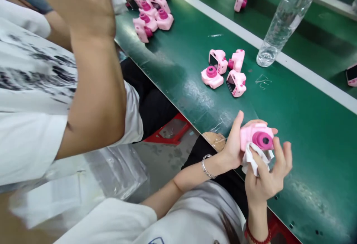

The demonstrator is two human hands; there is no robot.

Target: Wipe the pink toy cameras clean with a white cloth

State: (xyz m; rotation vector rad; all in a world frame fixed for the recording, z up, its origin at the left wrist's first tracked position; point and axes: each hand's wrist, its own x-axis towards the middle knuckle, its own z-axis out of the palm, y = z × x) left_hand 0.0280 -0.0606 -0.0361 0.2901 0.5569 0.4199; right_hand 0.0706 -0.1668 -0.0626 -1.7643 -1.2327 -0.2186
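Note:
A pink toy camera (256,136) with a darker pink lens faces up, held by my left hand (233,144) over the near edge of the green table. My left fingers wrap behind it, and the thumb sticks up beside it. Below the lens, my right hand (266,181) pinches a white cloth or tissue (251,162) against the camera's lower side. Beyond my hands, several more pink toy cameras (219,61) stand in a small group, some showing dark screens, others their lenses.
A clear plastic bottle (275,32) stands beside the pale strip (315,80) along the green table (301,140). More cameras (156,12) are heaped at the far left end. A co-worker's arm (95,88) rises at left. Near the floor are a red stool (170,130) and plastic bags (111,173).

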